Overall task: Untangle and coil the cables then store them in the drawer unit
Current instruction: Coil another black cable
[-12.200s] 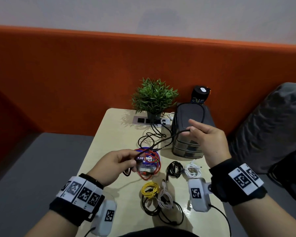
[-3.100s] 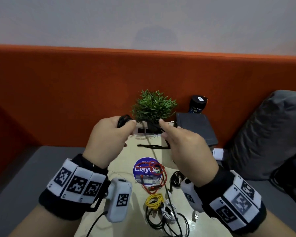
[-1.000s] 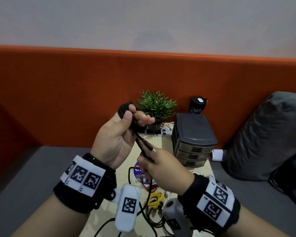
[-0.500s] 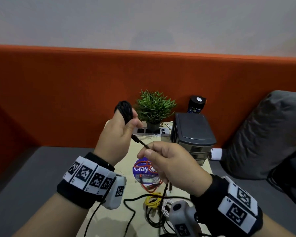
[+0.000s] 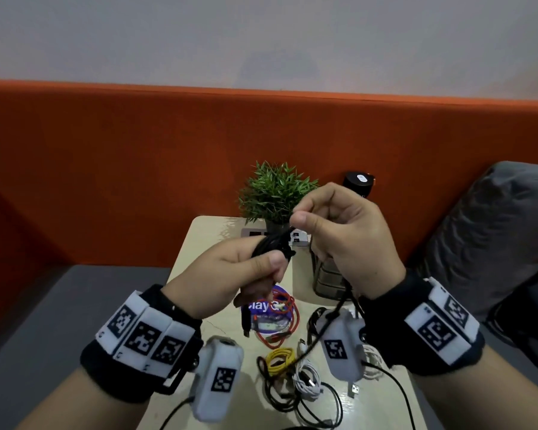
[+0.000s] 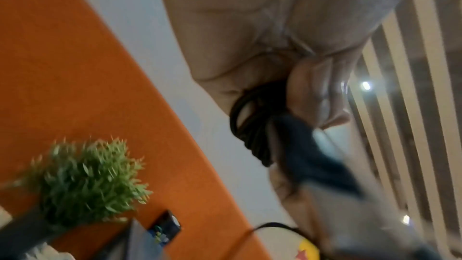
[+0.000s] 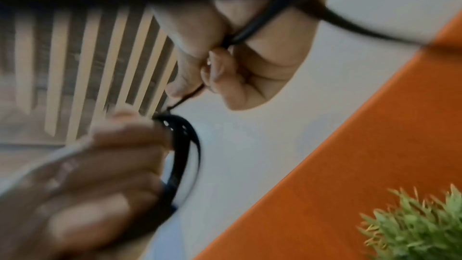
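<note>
Both hands are raised above the table. My left hand point(image 5: 258, 271) grips a coiled black cable point(image 5: 269, 245), whose loops show at my fingers in the left wrist view point(image 6: 252, 126) and in the right wrist view point(image 7: 182, 145). My right hand point(image 5: 311, 218) pinches the cable's free strand point(image 7: 187, 94) between thumb and forefinger just above the coil. A loose end point(image 5: 246, 321) hangs below my left hand. The dark drawer unit point(image 5: 326, 280) stands mostly hidden behind my right hand.
On the table point(image 5: 199, 243) lie a red cable point(image 5: 288, 324) over a round blue sticker, a yellow coil point(image 5: 277, 358), white cables point(image 5: 308, 377) and black cables point(image 5: 280, 395). A potted plant point(image 5: 277, 193), a power strip and a black can stand at the back. A grey cushion point(image 5: 494, 237) is at right.
My right hand has risen from below the coil to above it, carrying the strand up and over. My left hand has dropped and turned, so the coil lies lower.
</note>
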Demonstrator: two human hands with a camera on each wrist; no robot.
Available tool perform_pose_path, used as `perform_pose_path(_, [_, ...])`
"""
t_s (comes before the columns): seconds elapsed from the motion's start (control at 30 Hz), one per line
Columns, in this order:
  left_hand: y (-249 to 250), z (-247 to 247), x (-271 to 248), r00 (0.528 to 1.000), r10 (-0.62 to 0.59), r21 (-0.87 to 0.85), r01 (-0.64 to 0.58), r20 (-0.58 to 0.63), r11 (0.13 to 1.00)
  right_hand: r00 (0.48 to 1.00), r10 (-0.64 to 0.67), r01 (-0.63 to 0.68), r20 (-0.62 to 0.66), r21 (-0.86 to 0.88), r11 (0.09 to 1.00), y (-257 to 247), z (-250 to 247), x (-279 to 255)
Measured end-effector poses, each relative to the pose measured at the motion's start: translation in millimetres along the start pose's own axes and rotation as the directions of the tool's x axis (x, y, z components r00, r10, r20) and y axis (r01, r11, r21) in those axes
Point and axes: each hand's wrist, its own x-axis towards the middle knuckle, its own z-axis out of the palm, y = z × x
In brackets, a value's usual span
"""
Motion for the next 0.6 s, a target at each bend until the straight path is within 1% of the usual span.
perform_pose_path(0.03, [2,1,-1,0.999,0.034,-0.13,-0.029,0.041,0.991,1.0,-0.015,0.015,-0.01,0.007,1.0,3,0,1])
perform_pose_path(0.1, [7,2,-2,0.988,0.112,-0.362,-0.066,0.106,0.93,1.0,-0.023,0.023,-0.005,-0.009,1.0,13,1,1])
perform_pose_path(0.17, [13,3,-1,0.966,0.205,-0.572,-0.081,0.157,0.817,1.0,-0.007,0.009,0.03,-0.084,0.996,25,5,-4])
perform_pose_path(0.2, [15,3,1,0.951,0.261,-0.671,-0.087,0.164,0.737,0.998,0.014,-0.006,0.058,-0.134,0.991,30,8,-8])
perform_pose_path(0.23, [18,2,3,0.941,0.311,-0.745,-0.111,0.135,0.658,0.995,0.032,-0.011,0.099,-0.206,0.979,36,11,-13])
perform_pose_path(0.27, [20,1,5,0.936,0.345,-0.782,-0.162,0.072,0.602,0.987,0.054,-0.006,0.152,-0.301,0.954,41,14,-17])
perform_pose_path(0.3, [23,-1,7,0.936,0.352,-0.78,-0.226,-0.008,0.583,0.973,0.095,-0.006,0.208,-0.391,0.92,45,18,-22])
perform_pose_path(0.33, [25,-3,9,0.937,0.337,-0.743,-0.289,-0.091,0.604,0.956,0.152,-0.023,0.253,-0.45,0.893,47,22,-26])
perform_pose_path(0.37, [25,-4,12,0.933,0.313,-0.667,-0.348,-0.177,0.659,0.933,0.208,-0.044,0.293,-0.481,0.876,48,25,-30])
perform_pose_path(0.43, [20,-4,15,0.9,0.283,-0.45,-0.415,-0.332,0.791,0.882,0.289,-0.068,0.372,-0.507,0.859,45,31,-34])
perform_pose_path(0.47, [15,-4,17,0.879,0.287,-0.332,-0.419,-0.379,0.845,0.855,0.319,-0.066,0.41,-0.524,0.849,43,32,-35])
perform_pose_path(0.53, [4,-1,19,0.852,0.323,-0.085,-0.389,-0.411,0.917,0.814,0.355,-0.039,0.46,-0.567,0.823,38,34,-36])
perform_pose_path(0.57, [0,0,19,0.847,0.344,0.049,-0.356,-0.405,0.933,0.803,0.363,-0.022,0.473,-0.586,0.81,36,34,-35])
perform_pose_path(0.6, [-4,0,19,0.848,0.362,0.186,-0.312,-0.387,0.932,0.802,0.36,-0.001,0.476,-0.602,0.798,35,32,-35])
